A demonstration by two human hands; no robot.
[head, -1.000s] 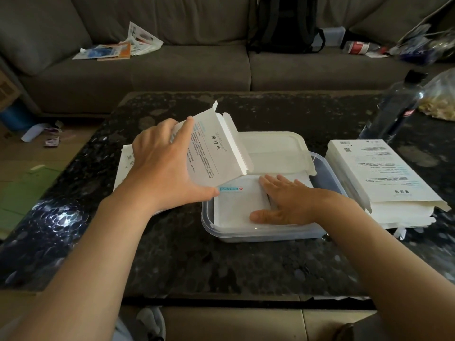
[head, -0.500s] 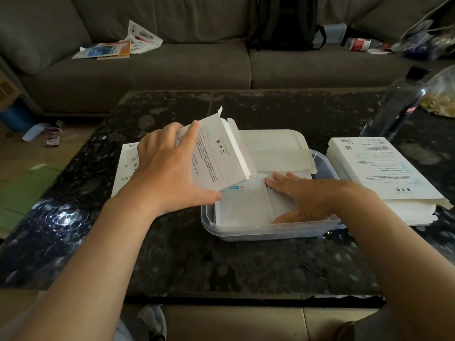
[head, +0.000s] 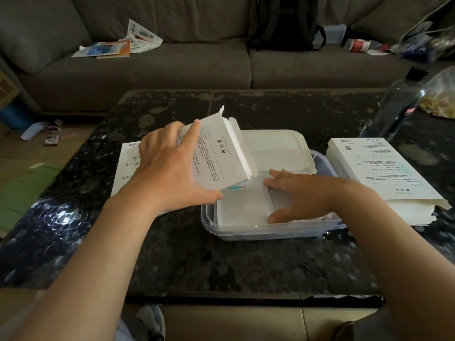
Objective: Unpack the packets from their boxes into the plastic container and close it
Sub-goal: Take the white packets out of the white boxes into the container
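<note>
left hand (head: pixel 170 168): wrapped round a white printed cardboard box (head: pixel 221 153), thumb at its near edge and fingers over the far one; held it tilted, open flap end down toward the right hand (head: pixel 302 195).
right hand: lay spread and palm down inside a clear rectangular plastic container (head: pixel 246 233), pressing on the flat white paper packets (head: pixel 243 205); pinched nothing visible.
packets: sat in the container under the right hand and just left of it, one with a small blue and red mark showing below the box mouth; could not be told whether more were inside the box.
lid: translucent white plastic lid (head: pixel 275 148) lay just past the right fingertips, off the opening.
other boxes: stack of white printed boxes (head: pixel 376 173) rested on the dark speckled stone desk (head: pixel 221 262) just right of the right forearm; flat white box (head: pixel 125 166) lay beneath the left wrist.
packet handling, judged: probably light, thin, limp and slick; best squared by the edges and pressed flat.
box handling, judged: light, stiff yet crushable; best gripped gently across its width.
container handling, judged: rigid, light, likely to slide on the polished desk; best steadied at a wall when the lid goes on.
</note>
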